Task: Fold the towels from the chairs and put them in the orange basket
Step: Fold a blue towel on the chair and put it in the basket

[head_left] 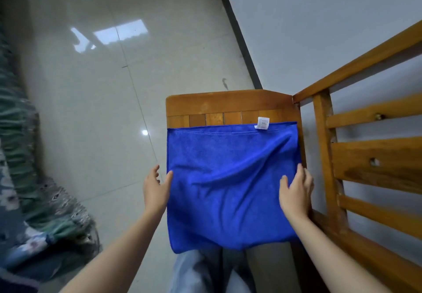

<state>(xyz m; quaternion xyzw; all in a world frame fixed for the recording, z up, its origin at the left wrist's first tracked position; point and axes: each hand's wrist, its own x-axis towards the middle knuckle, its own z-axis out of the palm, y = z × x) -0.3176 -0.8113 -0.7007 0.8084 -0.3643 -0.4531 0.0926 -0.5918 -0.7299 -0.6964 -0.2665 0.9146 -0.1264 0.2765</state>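
Currently blue towel (pixel 230 178) lies spread on wooden chair seat (pixel 228 105), near edge overhanging. L hand (pixel 155 190) is open, thumb at left edge. R hand (pixel 296 192) is flat on right edge, gripping nothing. Both equally near; probably a side-to-side fold.

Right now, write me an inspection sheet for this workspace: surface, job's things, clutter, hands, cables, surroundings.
Surface: wooden chair seat, far strip bare, the rest under the towel.
Job's things: blue towel spread on the seat, wrinkled, near edge hanging over; white tag at its far edge; orange basket not in view.
Clutter: patterned fabric at left, blurred.
Hands: left hand open, thumb at the towel's left edge; right hand open, resting flat on its right edge.
Cables: nothing seen.
Surroundings: glossy tiled floor, white wall, slatted chair back at right.
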